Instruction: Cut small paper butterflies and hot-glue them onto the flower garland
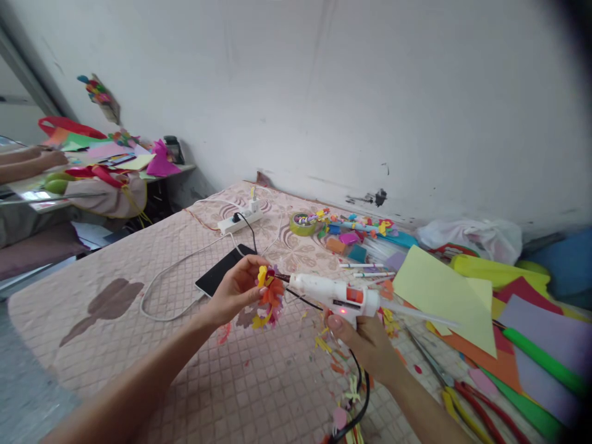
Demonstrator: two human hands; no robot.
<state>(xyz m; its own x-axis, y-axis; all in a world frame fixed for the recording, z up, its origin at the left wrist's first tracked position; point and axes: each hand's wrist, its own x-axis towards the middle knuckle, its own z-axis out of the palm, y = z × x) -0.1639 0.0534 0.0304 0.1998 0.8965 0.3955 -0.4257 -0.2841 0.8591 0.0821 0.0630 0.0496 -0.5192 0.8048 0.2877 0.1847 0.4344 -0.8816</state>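
In my right hand (358, 339) is a white hot glue gun (319, 287), gripped by its handle, with a red light lit on its side. A clear glue stick (419, 311) sticks out of its back end. My left hand (243, 283) pinches a bunch of small yellow, orange, red and purple paper flowers (271, 296). The gun's nozzle (280, 278) points left at the flowers; whether it touches them I cannot tell. A black cord (363, 394) hangs below the gun.
A black phone (224, 270) and a white power strip (239, 220) with cables lie beyond my left hand. Paper sheets (439, 290), scissors (456, 394), a tape roll (303, 224) and paper scraps (340, 361) spread rightward. At another table, left, a person's arms (32, 163) show.
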